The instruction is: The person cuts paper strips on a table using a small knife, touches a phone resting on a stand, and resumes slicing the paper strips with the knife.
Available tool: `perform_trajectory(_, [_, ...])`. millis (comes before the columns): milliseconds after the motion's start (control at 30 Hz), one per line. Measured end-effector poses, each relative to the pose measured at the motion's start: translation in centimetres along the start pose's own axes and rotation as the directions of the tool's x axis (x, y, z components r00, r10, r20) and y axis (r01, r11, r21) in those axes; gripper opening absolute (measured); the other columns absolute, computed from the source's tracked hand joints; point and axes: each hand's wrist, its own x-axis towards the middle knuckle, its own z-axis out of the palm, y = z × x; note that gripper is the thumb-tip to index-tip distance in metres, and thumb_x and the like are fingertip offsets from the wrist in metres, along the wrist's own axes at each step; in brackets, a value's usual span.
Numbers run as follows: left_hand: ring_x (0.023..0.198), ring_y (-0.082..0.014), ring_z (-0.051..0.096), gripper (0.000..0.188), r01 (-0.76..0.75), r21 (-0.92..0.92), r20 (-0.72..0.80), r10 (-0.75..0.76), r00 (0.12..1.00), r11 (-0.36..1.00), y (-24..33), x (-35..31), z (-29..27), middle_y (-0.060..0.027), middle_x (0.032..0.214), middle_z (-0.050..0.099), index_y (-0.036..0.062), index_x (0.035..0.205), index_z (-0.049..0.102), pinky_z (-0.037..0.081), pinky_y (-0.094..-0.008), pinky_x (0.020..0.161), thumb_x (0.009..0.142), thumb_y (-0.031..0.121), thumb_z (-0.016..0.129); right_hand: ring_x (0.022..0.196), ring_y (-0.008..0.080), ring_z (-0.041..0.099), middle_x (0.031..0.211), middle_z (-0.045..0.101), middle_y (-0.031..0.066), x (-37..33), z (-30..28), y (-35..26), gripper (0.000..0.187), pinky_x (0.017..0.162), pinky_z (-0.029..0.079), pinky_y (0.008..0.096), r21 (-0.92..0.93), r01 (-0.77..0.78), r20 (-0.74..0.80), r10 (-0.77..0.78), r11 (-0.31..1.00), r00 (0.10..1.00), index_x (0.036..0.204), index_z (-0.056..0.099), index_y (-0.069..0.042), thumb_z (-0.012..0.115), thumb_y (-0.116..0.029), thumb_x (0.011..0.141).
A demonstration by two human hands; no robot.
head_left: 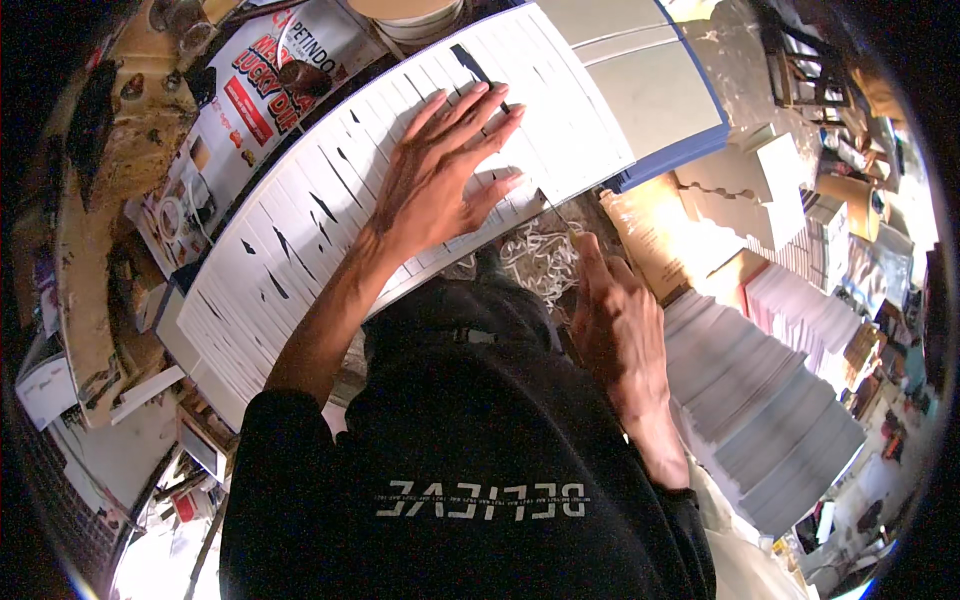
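Observation:
My left hand lies flat with fingers spread on a long row of white paper stacks, which overlap and show dark gaps between them. My right hand is closed beside the near edge of the row, to the right. From its fingers a thin tool points toward the paper edge; its handle is mostly hidden, so its exact kind cannot be told. Below that edge hangs a tangle of thin white paper strips, close to my right hand.
Blue-edged boards lie under the row's right end. Tall stacks of printed sheets stand at the right, near brown cardboard. A printed banner and a worn wooden bench are at the left. A round tub sits at the back.

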Motion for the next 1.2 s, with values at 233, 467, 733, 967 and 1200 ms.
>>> perform_trajectory(233, [0.154,-0.0309,0.039,0.065,-0.005,-0.017,-0.031,0.004,1.000,1.000,-0.4,-0.2,0.0,-0.0116,0.167,0.042,0.0157,0.159,0.049,0.024,-0.0510,0.128,0.101,0.040,0.064,0.085,0.0466,0.069,0.093,0.069,0.0248,-0.4,-0.8,0.5,0.020,0.072,0.054,0.0557,0.073,-0.006,0.003,0.006,0.997,1.000,0.119,0.063,-0.002,0.055,-0.014,0.105])
perform_trajectory(467, [0.158,-0.0294,0.033,0.071,-0.036,-0.048,0.045,0.038,0.998,0.998,-0.4,-0.8,-0.6,-0.0126,0.170,0.037,0.0090,0.162,0.042,0.019,-0.0512,0.129,0.103,0.045,0.060,0.089,0.0416,0.070,0.110,0.070,0.0213,-2.9,-0.5,2.7,0.047,0.072,0.056,0.0503,0.349,-0.050,-0.132,0.102,0.936,0.986,0.141,0.058,-0.008,0.063,-0.005,0.095])
perform_trajectory(733, [0.157,-0.0305,0.034,0.071,-0.051,-0.063,0.040,0.054,0.998,0.997,-1.0,-0.6,-0.5,-0.0141,0.169,0.039,0.0062,0.160,0.043,0.020,-0.0516,0.129,0.102,0.041,0.064,0.084,0.0446,0.069,0.100,0.066,0.0231,2.0,3.4,-0.2,0.059,0.069,0.056,0.0526,0.395,0.259,-0.347,-0.118,0.881,0.930,0.150,0.051,-0.012,0.058,0.004,0.094])
perform_trajectory(967, [0.156,-0.0282,0.035,0.068,-0.064,-0.028,0.051,0.065,0.997,0.998,-1.1,-0.7,-0.5,-0.0143,0.167,0.041,0.0034,0.156,0.047,0.022,-0.0507,0.130,0.100,0.036,0.068,0.083,0.0445,0.070,0.101,0.064,0.0229,2.0,3.7,-0.3,0.065,0.067,0.056,0.0526,0.397,0.227,-0.282,-0.117,0.890,0.952,0.153,0.048,-0.012,0.059,0.004,0.091])
perform_trajectory(1200, [0.158,-0.0290,0.033,0.070,-0.049,-0.062,0.036,0.051,0.998,0.997,-1.1,-0.9,-0.2,-0.0118,0.170,0.037,0.0060,0.160,0.043,0.021,-0.0519,0.129,0.100,0.034,0.066,0.078,0.0413,0.067,0.091,0.063,0.0214,1.3,4.0,-2.2,0.041,0.068,0.054,0.0490,0.313,0.132,-0.344,-0.018,0.941,0.939,0.145,0.057,-0.006,0.060,-0.005,0.104])
